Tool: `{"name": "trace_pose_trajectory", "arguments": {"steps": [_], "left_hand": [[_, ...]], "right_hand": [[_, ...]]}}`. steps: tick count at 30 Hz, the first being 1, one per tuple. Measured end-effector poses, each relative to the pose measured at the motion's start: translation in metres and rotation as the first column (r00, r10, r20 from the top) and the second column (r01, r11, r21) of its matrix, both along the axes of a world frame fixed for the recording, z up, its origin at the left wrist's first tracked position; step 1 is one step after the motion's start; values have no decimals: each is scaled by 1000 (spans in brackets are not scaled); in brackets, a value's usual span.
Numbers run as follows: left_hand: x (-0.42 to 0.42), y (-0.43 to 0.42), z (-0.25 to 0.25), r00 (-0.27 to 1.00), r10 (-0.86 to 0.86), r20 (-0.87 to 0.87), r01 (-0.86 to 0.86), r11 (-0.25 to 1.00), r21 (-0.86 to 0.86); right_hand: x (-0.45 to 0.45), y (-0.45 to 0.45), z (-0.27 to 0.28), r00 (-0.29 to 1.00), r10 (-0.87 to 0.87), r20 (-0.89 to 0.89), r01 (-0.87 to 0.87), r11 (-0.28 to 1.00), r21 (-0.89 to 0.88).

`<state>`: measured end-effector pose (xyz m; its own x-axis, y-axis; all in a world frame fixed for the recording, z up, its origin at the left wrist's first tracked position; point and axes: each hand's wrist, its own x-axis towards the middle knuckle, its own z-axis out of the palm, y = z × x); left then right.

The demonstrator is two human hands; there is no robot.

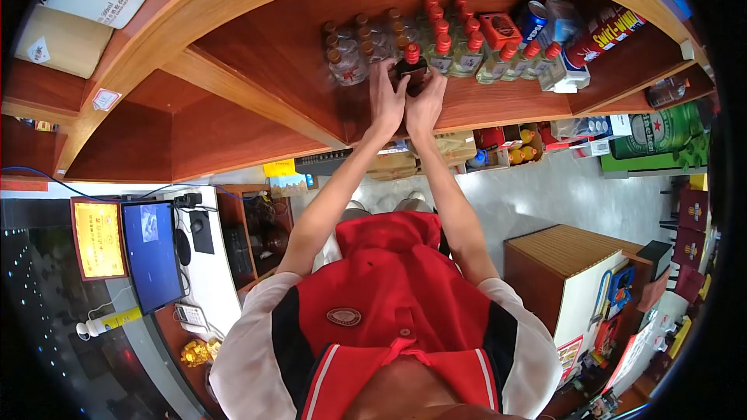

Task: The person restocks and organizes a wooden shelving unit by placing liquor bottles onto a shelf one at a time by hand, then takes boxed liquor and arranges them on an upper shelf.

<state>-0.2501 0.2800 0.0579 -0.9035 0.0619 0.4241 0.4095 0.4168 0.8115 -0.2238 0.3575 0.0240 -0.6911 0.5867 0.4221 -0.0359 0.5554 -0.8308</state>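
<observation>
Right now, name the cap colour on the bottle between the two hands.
Red: the cap of that dark bottle shows best in the head view.

Clear, brown-capped bottles line a wooden shelf beside the left hand; red-capped bottles stand to the right of the right hand.

Left hand and right hand hold 1 dark bottle over wooden shelf; brown-capped bottles left, red-capped bottles right.
</observation>
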Motion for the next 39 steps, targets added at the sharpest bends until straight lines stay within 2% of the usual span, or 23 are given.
{"name": "trace_pose_trajectory", "arguments": {"steps": [2,4,5,7,8,9,10,11,14,16,17,19,21,23,27,30,32,34,36,38,39], "left_hand": [[15,-5,0,999,44,-5,-44,999,25],[42,-19,1,999,-1,-33,1,1000,5],[64,-31,9,996,-75,39,72,995,61],[113,-66,23,985,-169,-26,170,985,18],[134,-89,25,980,-180,-84,184,982,35],[150,-114,27,971,-191,-145,200,978,51],[158,-136,43,965,-141,-220,156,986,53],[163,-165,39,981,-75,-181,82,996,31],[120,-233,30,992,120,-39,-116,989,88],[67,-248,38,979,199,38,-202,976,79],[38,-251,47,976,212,42,-215,973,85],[-21,-260,23,982,156,-110,-150,987,58],[-67,-256,18,983,114,-146,-126,989,-78],[-97,-243,29,962,57,-266,-90,989,-115],[-137,-223,15,972,-3,-235,-31,989,-142],[-146,-219,1,961,7,-276,-58,982,-179],[-147,-218,-6,972,-17,-234,-16,990,-141],[-143,-218,-7,994,-11,-107,-3,991,-133],[-138,-221,-2,988,-1,-153,-15,995,-101],[-139,-231,-1,995,-36,-92,27,995,-95],[-139,-235,-6,998,-68,-9,68,997,39]], "right_hand": [[1,0,-5,1000,-11,4,11,1000,4],[0,1,-9,1000,-29,-1,29,999,36],[0,-1,-8,999,-37,-22,38,999,33],[1,-5,-4,997,-66,-47,66,998,18],[4,-4,-7,993,-118,-3,118,991,62],[12,-4,-8,994,-105,-14,105,994,26],[22,-6,-8,996,-90,-26,90,996,-8],[34,-10,-7,994,-98,-40,97,995,-26],[82,-32,-10,991,-126,-53,127,992,11],[120,-50,-13,993,-95,76,91,994,62],[137,-61,-28,994,-31,107,29,999,17],[163,-87,-34,986,88,145,-84,996,-36],[179,-131,-8,956,221,190,-205,973,-102],[187,-165,-7,916,343,208,-314,936,-162],[190,-201,-7,864,443,241,-431,896,-103],[197,-207,-3,884,383,270,-362,924,-127],[203,-205,-4,899,330,289,-297,943,-153],[207,-204,-3,908,289,303,-246,954,-173],[207,-204,0,916,238,322,-196,968,-158],[204,-205,3,915,253,314,-211,964,-161],[202,-207,3,912,273,306,-228,958,-174]]}}
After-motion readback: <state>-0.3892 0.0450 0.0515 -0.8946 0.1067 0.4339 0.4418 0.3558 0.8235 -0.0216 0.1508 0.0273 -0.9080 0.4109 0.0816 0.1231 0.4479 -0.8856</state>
